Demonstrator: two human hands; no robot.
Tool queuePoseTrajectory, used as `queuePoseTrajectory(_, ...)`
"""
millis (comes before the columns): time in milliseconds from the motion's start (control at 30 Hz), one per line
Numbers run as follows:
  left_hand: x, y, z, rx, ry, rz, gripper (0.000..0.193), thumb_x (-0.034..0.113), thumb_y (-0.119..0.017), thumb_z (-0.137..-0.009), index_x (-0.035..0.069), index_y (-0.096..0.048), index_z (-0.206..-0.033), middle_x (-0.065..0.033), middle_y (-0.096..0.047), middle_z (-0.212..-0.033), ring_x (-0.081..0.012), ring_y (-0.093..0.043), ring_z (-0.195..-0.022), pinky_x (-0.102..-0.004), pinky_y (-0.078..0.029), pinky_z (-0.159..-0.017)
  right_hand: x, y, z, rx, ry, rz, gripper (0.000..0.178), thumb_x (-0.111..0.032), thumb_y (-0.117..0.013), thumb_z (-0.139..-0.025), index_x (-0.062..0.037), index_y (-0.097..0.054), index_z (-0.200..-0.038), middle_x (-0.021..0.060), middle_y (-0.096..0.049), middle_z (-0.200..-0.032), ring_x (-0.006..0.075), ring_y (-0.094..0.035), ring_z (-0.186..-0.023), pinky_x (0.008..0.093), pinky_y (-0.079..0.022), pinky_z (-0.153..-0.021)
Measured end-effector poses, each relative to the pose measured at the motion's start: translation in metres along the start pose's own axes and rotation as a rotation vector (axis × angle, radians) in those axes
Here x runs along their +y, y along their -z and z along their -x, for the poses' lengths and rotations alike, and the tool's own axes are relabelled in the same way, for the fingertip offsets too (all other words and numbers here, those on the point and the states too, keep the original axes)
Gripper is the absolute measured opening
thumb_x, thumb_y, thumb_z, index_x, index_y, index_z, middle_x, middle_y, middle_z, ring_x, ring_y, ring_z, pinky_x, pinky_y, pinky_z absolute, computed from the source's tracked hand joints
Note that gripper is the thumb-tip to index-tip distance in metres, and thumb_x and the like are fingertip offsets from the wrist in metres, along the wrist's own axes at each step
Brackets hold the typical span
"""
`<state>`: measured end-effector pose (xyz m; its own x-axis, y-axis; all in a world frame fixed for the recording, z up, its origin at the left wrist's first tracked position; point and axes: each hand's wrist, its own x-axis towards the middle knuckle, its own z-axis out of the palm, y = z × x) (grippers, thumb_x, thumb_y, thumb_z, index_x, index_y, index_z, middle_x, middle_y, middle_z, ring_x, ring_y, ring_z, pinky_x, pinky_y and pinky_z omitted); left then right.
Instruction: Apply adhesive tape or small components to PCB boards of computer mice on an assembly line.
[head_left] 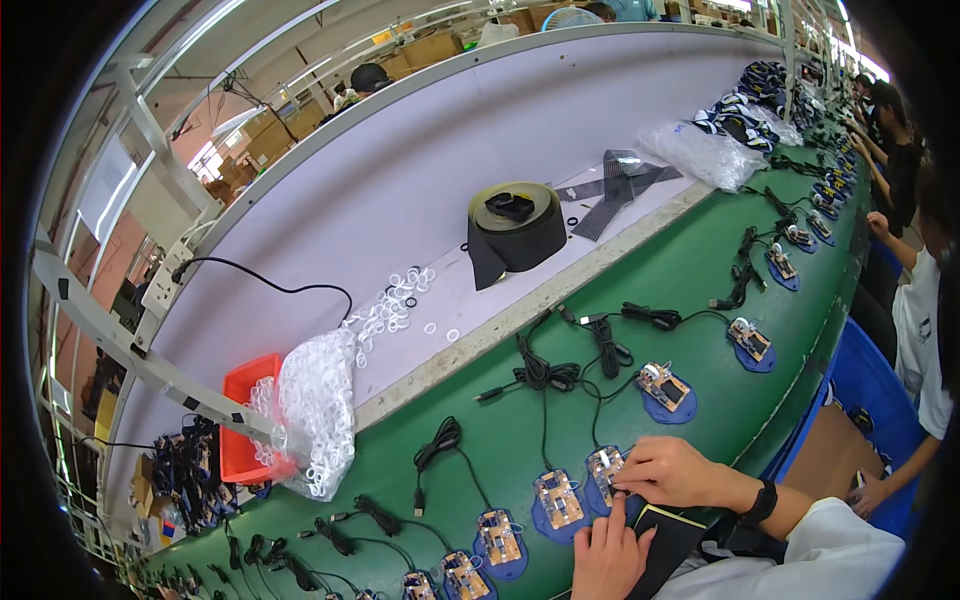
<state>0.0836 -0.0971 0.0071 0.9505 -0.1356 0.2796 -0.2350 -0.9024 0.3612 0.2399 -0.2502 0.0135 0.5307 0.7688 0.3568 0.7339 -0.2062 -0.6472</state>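
Observation:
Both hands are at a computer mouse base (600, 492), a blue shell with a tan circuit board (604, 463) and a black cable. My right hand (675, 472) reaches in from the right, its thumb and fingers pinched together at the board's right edge; anything tiny between them is hidden. My left hand (608, 556) lies just below, fingers extended, its index fingertip touching the lower end of the board. Beside the left hand is a black strip with a yellow edge (668, 545). Another mouse base (560, 502) sits directly to the left.
More mouse bases with coiled cables line the green conveyor belt (480, 420). On the ledge behind are a black roll (515, 230), loose white rings (385, 310), a red bin (245, 385) and a bag of rings (320, 410). Co-workers sit at right beside a blue crate (850, 365).

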Motion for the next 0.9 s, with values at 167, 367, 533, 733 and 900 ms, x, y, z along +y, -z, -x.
queuePoseTrajectory(167,-0.003,-0.001,0.0,-0.017,-0.021,-0.001,0.035,0.03,-0.071,-0.095,-0.004,-0.07,-0.099,-0.0236,-0.057,-0.151,-0.0365,-0.058,-0.11,-0.0513,-0.046,-0.091,-0.005,-0.004,-0.005,0.165,-0.06,0.167,0.041,-0.013,-0.089,-0.079,-0.0029,-0.076,-0.116,0.0112,-0.06,-0.108,0.0291,-0.057,-0.091,0.0372,-0.052,-0.078)
queuePoseTrajectory(367,-0.011,-0.004,0.002,-0.009,-0.039,-0.004,0.035,0.03,-0.071,-0.095,-0.005,-0.07,-0.099,-0.0237,-0.055,-0.153,-0.0373,-0.058,-0.11,-0.0516,-0.047,-0.093,-0.01,-0.012,-0.011,0.118,-0.39,0.079,0.09,-0.024,-0.094,-0.071,-0.0071,-0.053,-0.149,0.0141,-0.047,-0.123,0.0312,-0.049,-0.112,0.0416,-0.039,-0.101)
queuePoseTrajectory(533,-0.012,-0.005,0.007,-0.031,-0.007,0.1,0.037,0.03,-0.071,-0.096,-0.007,-0.069,-0.101,-0.026,-0.051,-0.157,-0.0389,-0.058,-0.112,-0.0547,-0.046,-0.097,-0.01,-0.017,-0.01,0.028,-0.47,0.018,0.083,-0.02,-0.091,-0.073,-0.0117,-0.055,-0.148,0.01,-0.051,-0.119,0.0289,-0.047,-0.118,0.0424,-0.031,-0.103)
queuePoseTrajectory(733,-0.007,-0.004,0.002,-0.028,-0.029,0.063,0.039,0.031,-0.072,-0.095,-0.007,-0.07,-0.103,-0.0266,-0.05,-0.157,-0.0395,-0.057,-0.114,-0.0548,-0.046,-0.1,-0.012,-0.024,-0.011,0.091,-0.544,0.083,0.072,-0.016,-0.087,-0.074,-0.012,-0.061,-0.141,0.0091,-0.053,-0.118,0.0271,-0.048,-0.117,0.0418,-0.031,-0.101)
queuePoseTrajectory(900,-0.012,-0.019,0.003,0.076,-0.078,-0.024,0.04,0.038,-0.077,-0.094,0.004,-0.064,-0.078,-0.0176,-0.066,-0.144,-0.0229,-0.062,-0.1,-0.0388,-0.049,-0.083,-0.011,-0.028,-0.007,0.211,-0.54,0.033,0.064,-0.01,-0.082,-0.077,-0.0114,-0.063,-0.138,0.0104,-0.052,-0.118,0.0287,-0.048,-0.118,0.0435,-0.031,-0.101)
